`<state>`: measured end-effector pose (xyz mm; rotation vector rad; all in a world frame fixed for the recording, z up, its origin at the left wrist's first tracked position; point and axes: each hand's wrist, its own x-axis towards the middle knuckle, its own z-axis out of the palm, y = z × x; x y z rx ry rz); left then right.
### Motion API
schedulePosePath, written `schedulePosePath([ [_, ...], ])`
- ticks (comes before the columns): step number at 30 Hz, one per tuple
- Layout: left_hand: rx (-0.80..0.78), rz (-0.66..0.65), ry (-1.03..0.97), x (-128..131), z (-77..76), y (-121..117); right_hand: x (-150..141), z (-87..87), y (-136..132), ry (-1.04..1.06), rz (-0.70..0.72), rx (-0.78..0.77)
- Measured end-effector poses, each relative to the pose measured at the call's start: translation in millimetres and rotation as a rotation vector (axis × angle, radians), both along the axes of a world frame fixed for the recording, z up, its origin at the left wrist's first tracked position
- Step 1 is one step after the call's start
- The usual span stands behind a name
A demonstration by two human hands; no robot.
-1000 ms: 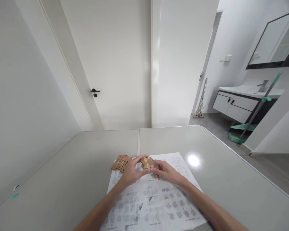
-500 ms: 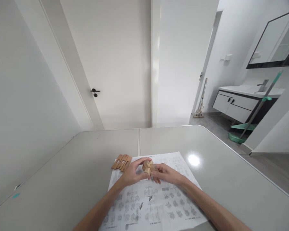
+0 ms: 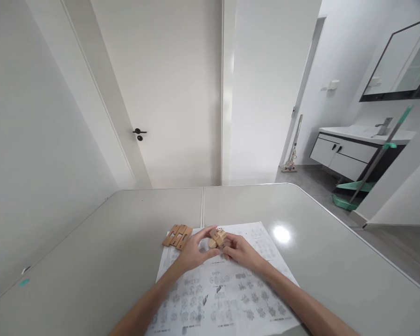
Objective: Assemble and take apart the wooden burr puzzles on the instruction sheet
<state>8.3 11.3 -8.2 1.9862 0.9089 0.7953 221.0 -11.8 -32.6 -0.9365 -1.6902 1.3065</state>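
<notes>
So the block (image 3: 217, 237) is held up in front of the chest, just above the paper (image 3: 231, 273), and it looks like a little knot of pale wood bits crossed into each other. It's gripped from both sides. The left hand (image 3: 193, 251) is curved into a loose C, half closed, with the fingers brought over the top left of the block and the thumb tucked under its lower edge. The right hand (image 3: 242, 251) is closed further, and the right side of the block is pinched at its fingertips. How hard it's being squeezed can't be told from here, and some of the fingers are hidden anyway.

Up by the left hand, three brown slats (image 3: 175, 240) with cutouts are laid side by side at a slant, partly on the paper's top left corner and partly over its edge. The paper is spread flat on the grey table (image 3: 101, 252) and is covered in small printed figures, too blurred to be made out. A bright patch of light is reflected off the tabletop to the right.

Past the table, a white door (image 3: 175, 93) with a black handle (image 3: 139, 131) can be seen.
</notes>
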Motion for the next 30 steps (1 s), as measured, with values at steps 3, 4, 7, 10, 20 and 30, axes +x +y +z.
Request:
schedulePosePath([
  [3,-0.025,0.003,-0.041,3.6,-5.9,-0.3,-4.9,-6.6,1.6,-0.069,-0.155,0.085],
  [4,-0.025,0.007,-0.044,4.6,-6.5,-1.1,-5.7,-8.8,2.2,-0.099,-0.181,0.119],
  [7,0.001,0.039,-0.023,6.0,-4.5,-3.4,-5.4,-11.1,2.9,-0.158,-0.162,0.187],
  [10,0.07,0.077,0.026,4.9,-0.5,-3.1,-2.3,-6.2,1.9,-0.151,-0.126,0.238],
  [20,0.223,0.089,0.159,0.0,1.3,-2.2,5.6,4.0,0.8,-0.152,-0.126,0.293],
  [30,0.112,-0.07,0.082,4.1,11.0,-7.5,19.4,18.3,3.2,0.054,0.417,-0.23],
])
